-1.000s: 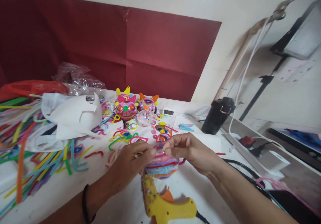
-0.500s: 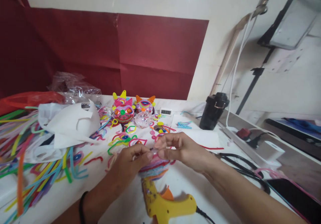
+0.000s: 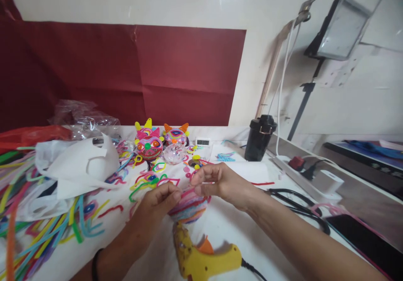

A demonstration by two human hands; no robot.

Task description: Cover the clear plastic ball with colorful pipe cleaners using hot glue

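Left hand (image 3: 157, 203) and right hand (image 3: 217, 182) pinch one striped ball (image 3: 189, 207); two finished balls (image 3: 149, 144) behind.

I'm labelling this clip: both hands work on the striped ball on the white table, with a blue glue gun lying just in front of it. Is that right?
Not quite: the glue gun is yellow with an orange trigger, not blue, as the head view shows. The rest holds: the left hand and right hand are both at the striped ball on the white table, with the gun lying just in front of it.

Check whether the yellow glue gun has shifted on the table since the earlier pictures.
Cannot tell: the camera itself moved. The yellow glue gun lies just below the striped ball, as before.
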